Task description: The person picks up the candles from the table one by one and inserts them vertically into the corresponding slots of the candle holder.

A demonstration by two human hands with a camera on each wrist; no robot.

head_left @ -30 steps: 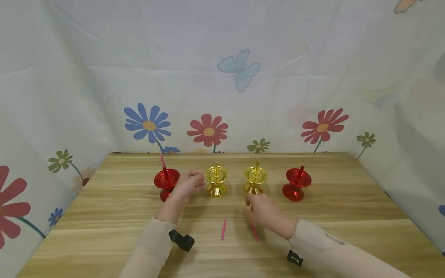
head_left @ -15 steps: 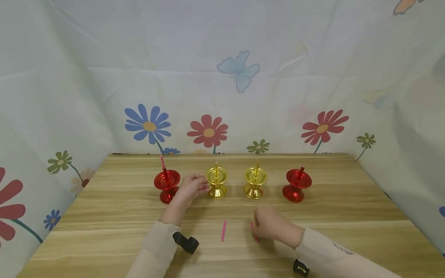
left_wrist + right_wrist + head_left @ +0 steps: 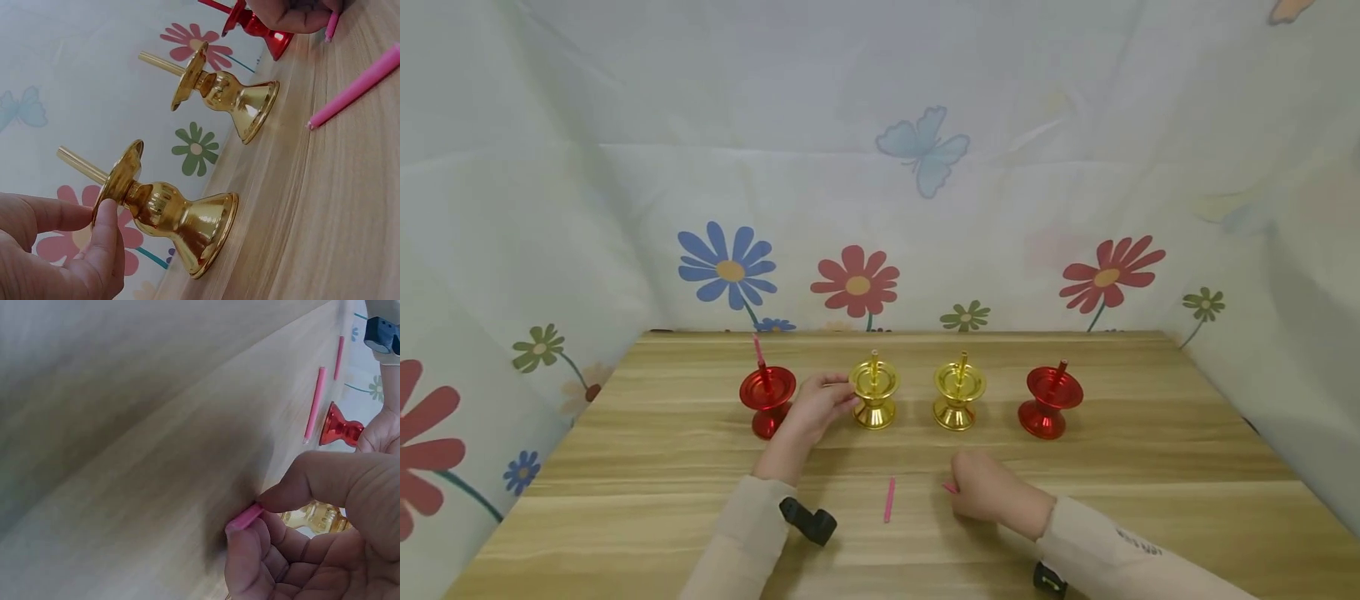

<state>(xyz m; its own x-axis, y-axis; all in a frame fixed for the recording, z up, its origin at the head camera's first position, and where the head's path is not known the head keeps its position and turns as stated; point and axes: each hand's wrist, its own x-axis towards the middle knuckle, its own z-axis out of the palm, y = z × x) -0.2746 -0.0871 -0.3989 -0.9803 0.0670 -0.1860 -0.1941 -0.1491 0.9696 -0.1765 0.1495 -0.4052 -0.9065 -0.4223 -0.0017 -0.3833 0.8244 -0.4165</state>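
My left hand [image 3: 822, 407] pinches the dish rim of the left gold candle holder [image 3: 159, 209] between thumb and fingers. That holder stands upright on the table. Over the front right of the table, my right hand [image 3: 992, 489] pinches a thin pink candle [image 3: 245, 517] between thumb and fingertips, its ends poking out. Another pink candle [image 3: 889, 500] lies between the two arms. To the right of the gripped holder stands a second gold candle holder [image 3: 957, 400], its upright tube bare. A further loose candle [image 3: 339, 357] shows near the left sleeve in the right wrist view.
At the left stands a red candle holder [image 3: 766, 400] with a pink candle [image 3: 757, 347] upright in its tube. A second red candle holder [image 3: 1049, 400] stands at the right. Behind the wooden table [image 3: 1120, 533] hangs a flower-printed cloth [image 3: 1015, 192].
My left hand has moved right from beside the left gold holder onto its rim. The right hand has come down toward the front and picked up the pink candle lying there.
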